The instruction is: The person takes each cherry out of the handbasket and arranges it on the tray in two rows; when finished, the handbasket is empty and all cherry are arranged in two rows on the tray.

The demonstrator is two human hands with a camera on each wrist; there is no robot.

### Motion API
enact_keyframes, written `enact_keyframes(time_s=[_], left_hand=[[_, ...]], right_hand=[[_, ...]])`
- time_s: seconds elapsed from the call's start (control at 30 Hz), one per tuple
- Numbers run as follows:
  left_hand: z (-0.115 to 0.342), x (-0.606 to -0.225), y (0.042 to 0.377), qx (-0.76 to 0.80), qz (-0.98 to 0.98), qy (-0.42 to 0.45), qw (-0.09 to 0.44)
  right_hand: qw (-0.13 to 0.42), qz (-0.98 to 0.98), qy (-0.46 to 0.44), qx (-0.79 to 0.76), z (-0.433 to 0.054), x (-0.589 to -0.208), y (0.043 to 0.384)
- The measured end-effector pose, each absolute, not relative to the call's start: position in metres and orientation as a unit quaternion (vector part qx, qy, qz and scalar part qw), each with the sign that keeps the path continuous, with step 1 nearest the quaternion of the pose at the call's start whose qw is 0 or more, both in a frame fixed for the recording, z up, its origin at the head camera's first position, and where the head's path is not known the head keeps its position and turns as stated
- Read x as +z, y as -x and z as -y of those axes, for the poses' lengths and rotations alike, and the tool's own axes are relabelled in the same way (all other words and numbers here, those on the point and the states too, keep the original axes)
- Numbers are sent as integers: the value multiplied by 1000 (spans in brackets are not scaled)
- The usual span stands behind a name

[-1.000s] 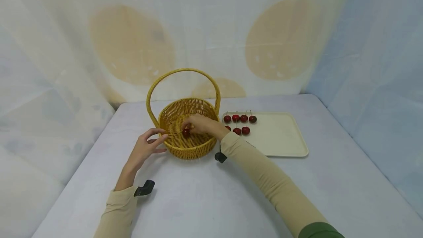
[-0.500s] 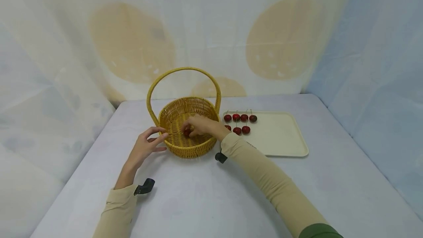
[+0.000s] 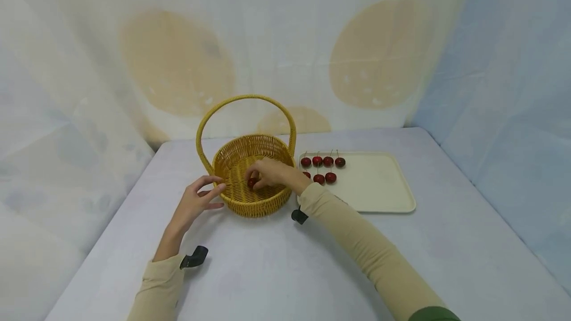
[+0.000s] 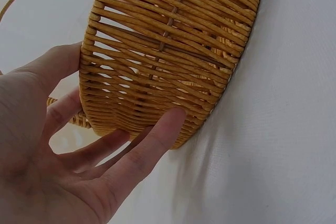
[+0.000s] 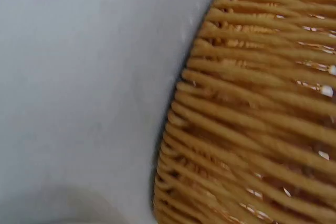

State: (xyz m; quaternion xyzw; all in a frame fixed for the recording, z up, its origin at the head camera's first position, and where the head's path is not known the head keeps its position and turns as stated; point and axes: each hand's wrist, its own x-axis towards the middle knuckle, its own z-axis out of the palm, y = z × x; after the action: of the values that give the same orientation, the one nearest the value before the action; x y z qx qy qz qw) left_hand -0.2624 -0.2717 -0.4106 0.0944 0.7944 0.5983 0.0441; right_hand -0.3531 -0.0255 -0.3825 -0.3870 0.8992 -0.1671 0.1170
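Observation:
In the head view a yellow woven basket [image 3: 256, 209] with a tall hoop handle stands on the table. My left hand [image 3: 194, 203] holds its left rim between thumb and forefinger; in the left wrist view a fingertip [image 4: 173, 116] lies against the woven side. My right hand [image 3: 271, 172] reaches over the basket's right rim and pinches a dark red cherry [image 3: 252, 183] low inside, close to the woven bottom. The hand partly covers this cherry. Only the basket's outer wall [image 5: 252, 108] and the table show in the right wrist view, slightly blurred.
Right of the basket lies a cream rectangular tray [image 3: 374, 187]. Several stemmed cherries [image 3: 328, 161] sit in two rows on its left part, and the right forearm hides some of that side. Patterned cloth [image 3: 285, 38] hangs behind the table [image 3: 267, 271].
The right hand and its cherry stay low in the basket, the fingers shifting slightly round the fruit. The left hand keeps its place at the rim. The whole view tilts a little.

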Motion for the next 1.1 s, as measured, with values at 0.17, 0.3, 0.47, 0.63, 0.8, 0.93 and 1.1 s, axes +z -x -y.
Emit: enact_keyframes(time_s=[0.17, 0.3, 0.47, 0.63, 0.8, 0.93, 1.1], left_hand=[[272, -411, 262, 590, -801, -96, 38], [275, -414, 265, 585, -805, -100, 31], [279, -415, 265, 588, -802, -99, 30], [281, -416, 263, 586, -804, -96, 29], [282, -416, 262, 587, -803, -100, 28], [281, -415, 263, 589, -801, -100, 26], [281, -414, 263, 583, -805, -101, 27]], right_hand=[[104, -901, 378, -184, 18, -372, 348], [90, -903, 375, -190, 10, -363, 345], [71, -903, 378, -189, -1, -357, 343], [58, -905, 379, -184, -16, -348, 338], [36, -917, 356, -176, -36, -337, 329], [15, -920, 349, -178, -57, -329, 323], [-3, -922, 336, -191, -87, -324, 318]])
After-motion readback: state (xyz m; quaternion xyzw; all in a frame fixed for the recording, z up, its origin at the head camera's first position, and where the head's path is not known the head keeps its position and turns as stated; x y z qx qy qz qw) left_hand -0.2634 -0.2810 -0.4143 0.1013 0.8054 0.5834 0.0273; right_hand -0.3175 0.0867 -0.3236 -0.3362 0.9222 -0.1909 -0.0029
